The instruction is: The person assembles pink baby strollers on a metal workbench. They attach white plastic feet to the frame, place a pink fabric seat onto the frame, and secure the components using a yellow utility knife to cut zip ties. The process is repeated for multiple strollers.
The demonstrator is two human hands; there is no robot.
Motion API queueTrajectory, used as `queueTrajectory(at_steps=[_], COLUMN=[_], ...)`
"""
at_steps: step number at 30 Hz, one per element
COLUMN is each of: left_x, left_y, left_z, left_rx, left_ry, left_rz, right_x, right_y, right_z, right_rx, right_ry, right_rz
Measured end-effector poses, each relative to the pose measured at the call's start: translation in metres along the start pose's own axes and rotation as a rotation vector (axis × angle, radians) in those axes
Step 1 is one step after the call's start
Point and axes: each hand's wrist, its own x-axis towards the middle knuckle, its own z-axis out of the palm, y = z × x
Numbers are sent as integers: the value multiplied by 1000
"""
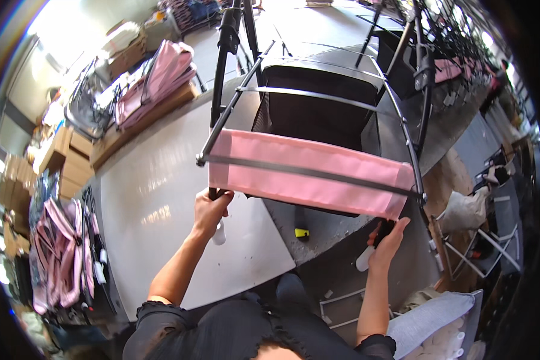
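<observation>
A black metal frame (407, 123), like that of a stroller, stands on the worktable before me. A pink fabric panel (309, 171) stretches across its near end, with a flat grey bar (294, 172) running over it. My left hand (211, 211) is closed round a black tube just below the panel's left end. At the right end my right hand (386, 245) grips another black tube end. A white rounded piece (220, 233) shows below the left hand, and a similar white piece (364, 259) beside the right. Behind the panel hangs black mesh fabric (318, 108).
A yellow-and-black object (302, 234) lies on the grey table (162, 192). Folded pink pieces (156, 84) rest on a wooden board at the left back; more pink fabric (63, 246) hangs at the left. Another dark frame stands at the right back. A padded grey bag (432, 318) sits at the lower right.
</observation>
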Motion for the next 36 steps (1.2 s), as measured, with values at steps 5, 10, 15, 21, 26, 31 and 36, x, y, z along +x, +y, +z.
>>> queueTrajectory(at_steps=[5, 10, 15, 21, 26, 31, 36], left_x=[-92, -166, -215, -216, -211, -215, -232], left_y=[-57, -98, -135, -163, -164, -170, -179], left_z=[-114, -223, -305, -357, -360, -381, -378], left_rx=[-65, -129, -112, -91, 1, -88, -157], left_ry=[182, 423, 622, 643, 634, 295, 221], left_rz=[61, 76, 40, 49, -66, -95, -215], right_x=[-106, -188, -250, -285, -250, -222, -224], right_y=[26, 39, 83, 108, 152, 73, -42], right_z=[15, 61, 119, 169, 165, 198, 317], right_rx=[4, -38, -117, -182, -180, -291, -387], right_ry=[-110, -401, -625, -758, -870, -838, -889], right_rz=[-10, 2, 16, -23, -88, -372, -791])
